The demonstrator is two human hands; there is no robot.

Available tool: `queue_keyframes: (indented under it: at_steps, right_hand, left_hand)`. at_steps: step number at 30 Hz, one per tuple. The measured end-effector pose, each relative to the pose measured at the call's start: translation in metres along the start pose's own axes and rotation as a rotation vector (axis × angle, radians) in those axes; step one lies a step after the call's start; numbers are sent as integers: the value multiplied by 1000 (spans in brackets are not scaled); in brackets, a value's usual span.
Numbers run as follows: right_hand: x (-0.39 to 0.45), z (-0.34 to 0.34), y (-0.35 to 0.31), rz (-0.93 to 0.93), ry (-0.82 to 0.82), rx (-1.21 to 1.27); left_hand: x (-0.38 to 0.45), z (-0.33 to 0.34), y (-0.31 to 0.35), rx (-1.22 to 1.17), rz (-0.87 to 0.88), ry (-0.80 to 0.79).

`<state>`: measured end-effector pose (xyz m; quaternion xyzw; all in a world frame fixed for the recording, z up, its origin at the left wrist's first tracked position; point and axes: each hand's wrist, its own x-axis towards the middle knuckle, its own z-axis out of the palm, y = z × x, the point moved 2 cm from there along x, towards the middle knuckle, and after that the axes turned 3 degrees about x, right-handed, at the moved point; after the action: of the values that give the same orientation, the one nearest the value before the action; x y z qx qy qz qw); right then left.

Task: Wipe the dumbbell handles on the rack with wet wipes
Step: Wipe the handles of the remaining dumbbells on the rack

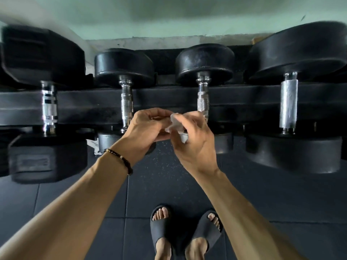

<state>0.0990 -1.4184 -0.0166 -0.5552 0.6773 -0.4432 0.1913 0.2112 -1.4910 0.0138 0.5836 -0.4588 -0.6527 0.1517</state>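
A black rack (169, 102) is being seen from above, its two dark rails running across the view and carrying four dumbbells side by side. The largest dumbbell (293, 91) is being held at the right end, its wide chrome handle (288, 106) lying across both rails. A blocky dumbbell (45, 59) is resting at the left end, blurred, with a banded chrome handle (49, 107). Between them two smaller round-headed dumbbells are being carried: the left-middle dumbbell (124, 66), whose knurled handle (127, 106) is partly covered by the left hand, and the right-middle dumbbell (205, 62), whose handle (203, 98) is disappearing behind the right hand. Beneath the rack a dark speckled floor (75, 203) of tiled mats is being stood on by two feet in black slides (187, 233). Both forearms are being stretched forward, meeting in front of the near rail between the two middle handles. The left hand (148, 126) is being held with its fingers curled inward, pinching one edge of a small crumpled wet wipe (173, 124). The right hand (195, 141) is being held just beside it, thumb and fingers bent and pinching the other side of the same wipe, which is not touching any handle. A dark beaded bracelet (120, 160) is being worn on the left wrist.
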Motion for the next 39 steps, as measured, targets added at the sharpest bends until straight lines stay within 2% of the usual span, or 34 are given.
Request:
queue_keyframes:
  at_steps: [7,11,14,16,18,20,23,26,30,36,39]
  right_hand:
    - [4,34,-28,-52,-22,56]
    - [13,58,-42,69,-59,92]
    - [21,75,-43,187,1,144]
    - [25,84,-42,250,70,168]
    - [31,92,-42,272,119,139]
    - [43,102,-40,310,132,126]
    - [73,119,-35,323,161,127]
    - [101,136,-34,373,170,145]
    - [101,152,-41,286,143,4]
    - [102,156,-42,230,87,-135]
    - [80,150,-42,111,-13,-187]
  left_hand:
    - [-19,-52,-7,-4,42,-5]
    - [-18,-79,-10,-48,70,1]
    - [-16,-97,-10,-102,81,-6]
    - [-14,-116,-14,53,181,120]
    - [-11,-131,-20,381,297,311]
    - [-7,-135,-34,610,331,372]
    - [7,-131,-67,759,368,351]
    - [17,-123,-86,791,510,455]
    - [22,-121,-96,730,591,536]
    - [26,-121,-101,715,613,547]
    - [26,-121,-102,711,616,554]
